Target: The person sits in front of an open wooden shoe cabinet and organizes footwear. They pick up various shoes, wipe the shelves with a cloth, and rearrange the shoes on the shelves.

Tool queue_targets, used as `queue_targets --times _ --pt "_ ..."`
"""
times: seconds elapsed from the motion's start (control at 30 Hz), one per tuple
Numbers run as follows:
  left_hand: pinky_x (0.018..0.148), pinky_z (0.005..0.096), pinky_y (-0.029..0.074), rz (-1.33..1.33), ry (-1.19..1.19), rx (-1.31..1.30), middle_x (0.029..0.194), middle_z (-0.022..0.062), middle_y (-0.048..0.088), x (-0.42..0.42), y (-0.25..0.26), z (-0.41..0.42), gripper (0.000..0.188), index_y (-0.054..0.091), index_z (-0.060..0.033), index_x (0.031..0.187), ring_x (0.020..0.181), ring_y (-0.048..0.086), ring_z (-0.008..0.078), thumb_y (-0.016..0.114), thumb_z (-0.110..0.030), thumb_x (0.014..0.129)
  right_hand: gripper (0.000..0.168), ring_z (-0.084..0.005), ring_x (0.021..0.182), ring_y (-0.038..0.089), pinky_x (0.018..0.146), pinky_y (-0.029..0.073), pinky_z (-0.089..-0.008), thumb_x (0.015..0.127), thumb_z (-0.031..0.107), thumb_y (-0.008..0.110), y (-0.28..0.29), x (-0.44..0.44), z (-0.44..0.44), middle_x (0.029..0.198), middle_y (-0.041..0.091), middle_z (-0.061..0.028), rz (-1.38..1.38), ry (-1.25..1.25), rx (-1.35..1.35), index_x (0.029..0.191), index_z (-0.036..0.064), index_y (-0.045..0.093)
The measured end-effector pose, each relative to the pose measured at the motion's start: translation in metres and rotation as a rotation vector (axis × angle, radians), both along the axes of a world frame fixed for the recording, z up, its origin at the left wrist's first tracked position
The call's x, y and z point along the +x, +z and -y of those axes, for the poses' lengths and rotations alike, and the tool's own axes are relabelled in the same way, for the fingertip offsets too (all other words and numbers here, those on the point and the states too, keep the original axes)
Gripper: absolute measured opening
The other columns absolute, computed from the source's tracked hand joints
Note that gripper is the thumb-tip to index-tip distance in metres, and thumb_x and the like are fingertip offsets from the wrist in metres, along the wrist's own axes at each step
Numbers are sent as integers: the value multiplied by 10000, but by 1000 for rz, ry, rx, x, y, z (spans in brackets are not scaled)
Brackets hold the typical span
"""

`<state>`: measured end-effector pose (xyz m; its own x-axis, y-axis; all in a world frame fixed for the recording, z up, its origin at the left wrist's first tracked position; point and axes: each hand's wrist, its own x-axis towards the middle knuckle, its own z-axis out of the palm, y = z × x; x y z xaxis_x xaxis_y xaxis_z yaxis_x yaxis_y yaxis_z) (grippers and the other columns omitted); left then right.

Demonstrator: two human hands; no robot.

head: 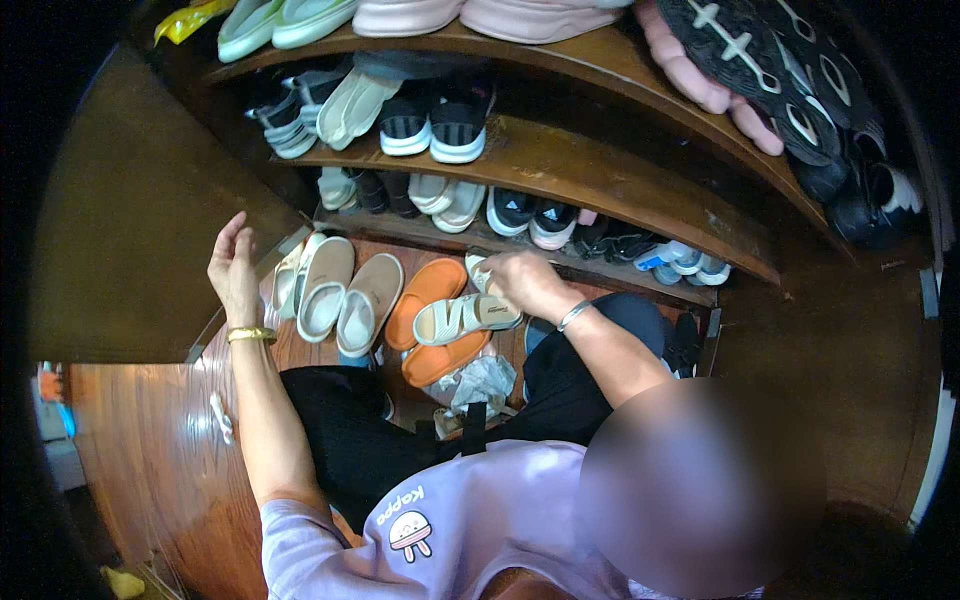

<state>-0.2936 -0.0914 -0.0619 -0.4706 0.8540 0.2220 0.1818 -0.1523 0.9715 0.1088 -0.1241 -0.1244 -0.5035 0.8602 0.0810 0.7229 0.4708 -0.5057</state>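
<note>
My left hand [232,262] is raised in front of the cabinet door at the left, palm partly turned up, fingers loosely bent, with nothing in it. With curled fingers, my right hand [525,279] grips a pale sandal [477,273], mostly hidden, near the cabinet's bottom edge. Its look-alike, a pale strappy sandal [457,318], lies across a pair of orange slippers [444,360] on the floor. Left of these stand beige closed-toe slippers [369,300] with light linings, and off-white shoes [286,281] by the door. Crumpled translucent plastic [484,381] lies below the orange slippers.
Wooden shelves [555,154] hold sneakers [457,127], slippers [313,26] and dark shoes. Black-soled shoes [757,67] stick out at the upper right. Cabinet doors [142,225] flank both sides. A small white object [221,418] lies on the wooden floor at the left.
</note>
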Motion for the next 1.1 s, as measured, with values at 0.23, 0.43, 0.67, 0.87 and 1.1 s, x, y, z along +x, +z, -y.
queue_targets --times 0.23,0.43,0.67,0.87,1.1 --pt "741 200 462 -78 -50 4 929 15 642 3 3 12 237 641 -20 1125 810 563 62 581 -55 898 204 -373 792 634 698 503 -449 778 66 550 4 -1 -9 851 655 -201 -107 -83 12 935 53 679" --pt "768 201 484 -45 -114 -46 1002 10 650 0 -1 19 264 623 -51 1167 867 593 61 591 -95 909 135 -353 789 644 694 504 -466 778 108 542 -21 -19 6 808 654 -188 257 166 -220 813 67 665" --pt "808 230 483 -88 -137 -49 1048 49 649 34 10 23 263 612 -7 1162 911 596 94 584 -74 909 165 -326 828 653 718 510 -441 771 100 539 -193 -53 81 924 674 -163 527 511 -558 807 38 687" --pt "788 200 467 -72 -181 -30 995 41 643 38 10 23 243 620 0 1141 883 581 80 583 -53 907 235 -310 810 632 688 491 -442 778 166 607 -251 -59 97 941 677 -145 740 816 -863 925 3 690" --pt "762 203 466 -78 -183 -37 946 23 634 44 10 21 238 626 -5 1133 849 566 69 585 -52 903 332 -307 905 649 756 498 -443 711 196 643 -252 -54 112 1038 673 -148 869 685 -983 996 32 689"
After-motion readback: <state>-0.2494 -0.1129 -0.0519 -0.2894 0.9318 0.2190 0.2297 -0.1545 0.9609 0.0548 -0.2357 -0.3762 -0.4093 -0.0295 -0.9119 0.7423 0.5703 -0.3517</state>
